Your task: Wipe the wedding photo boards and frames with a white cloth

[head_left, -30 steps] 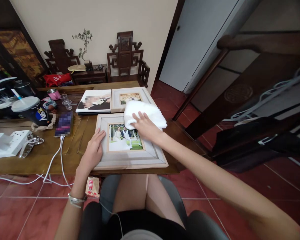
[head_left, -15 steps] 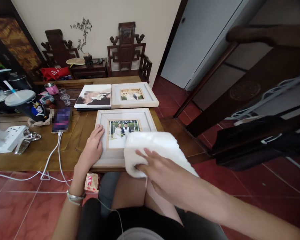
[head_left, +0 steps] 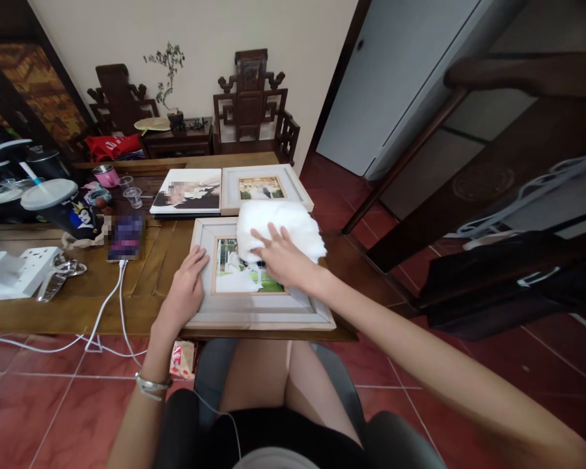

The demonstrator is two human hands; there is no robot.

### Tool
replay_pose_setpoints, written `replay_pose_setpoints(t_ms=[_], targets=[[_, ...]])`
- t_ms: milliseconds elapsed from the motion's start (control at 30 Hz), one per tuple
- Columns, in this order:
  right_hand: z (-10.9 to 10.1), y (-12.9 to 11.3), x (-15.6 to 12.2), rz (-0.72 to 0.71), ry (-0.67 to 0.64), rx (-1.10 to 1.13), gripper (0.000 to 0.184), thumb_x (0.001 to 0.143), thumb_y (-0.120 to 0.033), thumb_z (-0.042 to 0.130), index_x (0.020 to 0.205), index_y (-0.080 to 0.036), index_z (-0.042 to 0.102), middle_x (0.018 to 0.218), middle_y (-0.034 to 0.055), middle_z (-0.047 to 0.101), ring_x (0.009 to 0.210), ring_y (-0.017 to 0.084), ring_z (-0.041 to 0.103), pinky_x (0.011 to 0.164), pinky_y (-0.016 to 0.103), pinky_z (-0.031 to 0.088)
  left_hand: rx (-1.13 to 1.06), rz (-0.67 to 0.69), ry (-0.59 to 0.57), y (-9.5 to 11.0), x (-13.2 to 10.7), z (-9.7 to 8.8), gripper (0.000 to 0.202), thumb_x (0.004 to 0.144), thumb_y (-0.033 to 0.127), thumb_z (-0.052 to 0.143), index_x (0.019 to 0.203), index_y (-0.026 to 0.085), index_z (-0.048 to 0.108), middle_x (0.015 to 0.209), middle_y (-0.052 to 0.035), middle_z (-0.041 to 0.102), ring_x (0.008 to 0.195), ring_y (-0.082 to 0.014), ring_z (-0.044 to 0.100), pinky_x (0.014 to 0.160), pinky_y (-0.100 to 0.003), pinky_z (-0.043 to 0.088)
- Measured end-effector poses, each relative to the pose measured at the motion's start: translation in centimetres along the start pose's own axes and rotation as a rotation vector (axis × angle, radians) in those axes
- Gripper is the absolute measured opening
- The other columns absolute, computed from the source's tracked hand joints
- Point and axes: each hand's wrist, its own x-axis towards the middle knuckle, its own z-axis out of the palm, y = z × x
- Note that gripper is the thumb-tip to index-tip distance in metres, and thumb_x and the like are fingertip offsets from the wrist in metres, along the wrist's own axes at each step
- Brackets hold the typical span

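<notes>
A pale wooden picture frame (head_left: 268, 318) lies flat near the table's front edge, with a photo (head_left: 234, 277) inside a thin inner border. My left hand (head_left: 188, 283) rests on its left edge, fingers stretched over the border. Under my right hand (head_left: 283, 254) is a fluffy white cloth (head_left: 278, 218), held against the frame's upper right part, with the fingers spread on top. The cloth hides the upper right of the photo and overlaps the lower edge of a second framed picture (head_left: 293, 179) behind.
Left of the second frame lies a photo-covered album or panel (head_left: 188, 191). A phone (head_left: 125, 238) with a white cable, a power strip (head_left: 27, 270) and a lidded cup (head_left: 61, 202) stand on the table's left. A dark wooden chair (head_left: 420, 163) is at the right.
My right hand has moved the white cloth up and away from me, from the frame's lower right corner to its upper right. My left hand stays on the left edge.
</notes>
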Motion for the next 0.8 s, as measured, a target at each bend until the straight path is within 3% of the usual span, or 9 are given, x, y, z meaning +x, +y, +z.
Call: replay_pose_setpoints(t_ms=[200, 333, 433, 600, 700, 800], targets=[[-4.3, -4.1, -8.1, -0.176, -0.283, 0.221, 0.057, 0.072, 0.006, 0.045, 0.122, -0.012, 0.065, 0.151, 0.0168, 0.04, 0.137, 0.042, 0.035, 0.106, 0.058, 0.038, -0.011, -0.019, 0.006, 0.1, 0.0, 0.1, 0.043, 0.089, 0.009, 0.037, 0.126, 0.015, 0.059, 0.139, -0.0133, 0.055, 0.139, -0.0248, 0.04, 0.116, -0.051, 0.032], [-5.5, -5.5, -10.6, -0.262, -0.28, 0.424, 0.053, 0.073, 0.004, 0.045, 0.117, -0.017, 0.067, 0.152, 0.0122, 0.039, 0.14, 0.035, 0.032, 0.111, 0.054, 0.034, 0.018, -0.015, -0.016, 0.1, 0.0, 0.0, 0.044, 0.088, 0.009, 0.036, 0.126, 0.012, 0.059, 0.14, -0.0154, 0.054, 0.14, -0.0256, 0.039, 0.117, -0.05, 0.032], [-3.8, -5.7, -9.1, -0.229, -0.233, 0.447, 0.057, 0.074, 0.004, 0.044, 0.124, -0.016, 0.063, 0.155, 0.012, 0.033, 0.143, 0.039, 0.021, 0.11, 0.063, 0.028, 0.041, -0.008, -0.037, 0.2, 0.1, -0.1, 0.044, 0.089, 0.01, 0.036, 0.126, 0.008, 0.058, 0.14, -0.0182, 0.054, 0.14, -0.0261, 0.038, 0.117, -0.048, 0.032], [0.0, -3.2, -2.3, -0.052, 0.003, 0.243, 0.067, 0.073, 0.007, 0.044, 0.134, -0.016, 0.056, 0.159, 0.0122, 0.024, 0.144, 0.045, 0.013, 0.109, 0.07, 0.021, 0.051, -0.008, -0.05, 0.1, 0.1, -0.1, 0.043, 0.091, 0.012, 0.035, 0.128, 0.007, 0.057, 0.14, -0.0187, 0.054, 0.14, -0.0265, 0.038, 0.116, -0.049, 0.033], [0.8, -1.2, 1.7, 0.016, 0.108, 0.099, 0.066, 0.075, 0.008, 0.041, 0.136, -0.015, 0.055, 0.161, 0.0104, 0.017, 0.143, 0.048, 0.006, 0.109, 0.073, 0.015, 0.055, -0.004, -0.048, 0.1, 0.1, -0.1, 0.042, 0.092, 0.012, 0.035, 0.127, 0.008, 0.058, 0.139, -0.0181, 0.054, 0.14, -0.0268, 0.039, 0.116, -0.05, 0.033], [0.6, -1.0, 3.5, 0.034, 0.07, 0.06, 0.067, 0.075, 0.008, 0.04, 0.136, -0.014, 0.054, 0.161, 0.0099, 0.017, 0.143, 0.05, 0.005, 0.107, 0.075, 0.015, 0.043, -0.007, -0.046, 0.1, 0.1, -0.1, 0.041, 0.093, 0.014, 0.035, 0.126, 0.01, 0.059, 0.139, -0.0175, 0.055, 0.139, -0.0272, 0.039, 0.115, -0.052, 0.034]])
